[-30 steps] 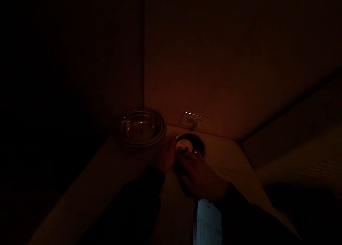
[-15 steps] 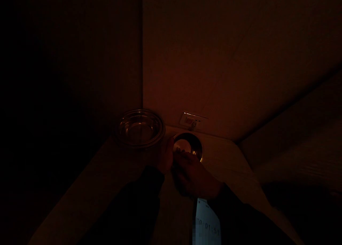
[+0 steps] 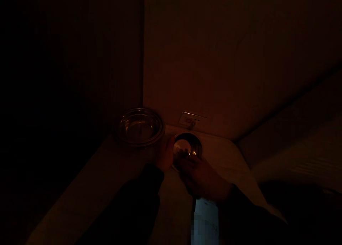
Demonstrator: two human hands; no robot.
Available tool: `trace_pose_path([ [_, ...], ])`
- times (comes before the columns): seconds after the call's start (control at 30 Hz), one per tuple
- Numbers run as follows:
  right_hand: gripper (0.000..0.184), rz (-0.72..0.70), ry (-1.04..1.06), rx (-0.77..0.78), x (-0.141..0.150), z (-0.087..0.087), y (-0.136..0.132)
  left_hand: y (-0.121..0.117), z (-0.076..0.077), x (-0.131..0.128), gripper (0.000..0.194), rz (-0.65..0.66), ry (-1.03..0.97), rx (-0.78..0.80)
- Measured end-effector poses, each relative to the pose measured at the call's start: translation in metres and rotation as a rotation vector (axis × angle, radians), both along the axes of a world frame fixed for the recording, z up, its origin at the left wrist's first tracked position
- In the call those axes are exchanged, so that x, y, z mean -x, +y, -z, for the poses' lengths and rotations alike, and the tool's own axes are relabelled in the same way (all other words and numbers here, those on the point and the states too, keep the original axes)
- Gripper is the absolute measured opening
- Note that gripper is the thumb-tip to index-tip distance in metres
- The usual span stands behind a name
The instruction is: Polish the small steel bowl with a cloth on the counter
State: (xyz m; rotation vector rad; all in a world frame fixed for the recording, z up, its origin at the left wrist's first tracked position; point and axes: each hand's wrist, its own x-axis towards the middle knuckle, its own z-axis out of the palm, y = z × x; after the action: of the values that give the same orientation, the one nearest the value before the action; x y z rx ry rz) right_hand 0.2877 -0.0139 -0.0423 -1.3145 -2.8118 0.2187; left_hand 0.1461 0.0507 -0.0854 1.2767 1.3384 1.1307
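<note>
Well, wide bowl (image 3: pixel 140 129): on the table (image 3: pixel 101 163), left of your hands.
Left hand (image 3: pixel 165 156): against the left side of the small bowl (image 3: pixel 197 145); grip too dark to tell.
Right hand (image 3: pixel 201 175): your bent fingers at its near rim; closure and hold unclear.

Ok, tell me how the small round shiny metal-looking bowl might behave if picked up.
The small round shiny metal-looking bowl is probably stiff, given its even rim. The glints inside suggest a smooth, perhaps slippery surface. Its round outline could let it roll on edge.
</note>
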Motion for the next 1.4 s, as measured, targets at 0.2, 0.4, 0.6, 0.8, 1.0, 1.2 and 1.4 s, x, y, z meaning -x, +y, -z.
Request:
trace_pose_path([
  [0.2,0.032,0.033,0.103,-0.020,0.018,0.010,0.002,0.000,0.003,0.001,0.046,-0.050,0.006,-0.002],
  [0.4,0.041,0.033,0.078,-0.098,0.016,0.016,0.003,0.001,0.008,0.004,0.042,0.002,-0.082,-0.090],
  [0.6,0.048,0.110,0.248,-0.090,0.017,0.026,0.010,-0.002,0.006,0.006,0.046,0.131,-0.116,-0.093],
  [0.8,0.043,0.151,0.381,-0.024,0.018,0.025,0.013,-0.005,-0.004,0.005,0.047,0.102,-0.076,-0.042],
  [1.0,0.041,0.007,0.200,-0.035,-0.006,0.016,0.011,-0.003,-0.002,0.006,0.046,0.018,-0.011,-0.010],
  [1.2,0.044,0.003,0.002,-0.047,-0.020,0.007,0.005,-0.004,0.000,0.002,0.047,0.065,-0.026,-0.024],
  [1.4,0.038,-0.019,0.192,0.002,0.009,0.013,0.008,-0.004,0.002,0.003,0.042,0.012,0.028,-0.011],
])
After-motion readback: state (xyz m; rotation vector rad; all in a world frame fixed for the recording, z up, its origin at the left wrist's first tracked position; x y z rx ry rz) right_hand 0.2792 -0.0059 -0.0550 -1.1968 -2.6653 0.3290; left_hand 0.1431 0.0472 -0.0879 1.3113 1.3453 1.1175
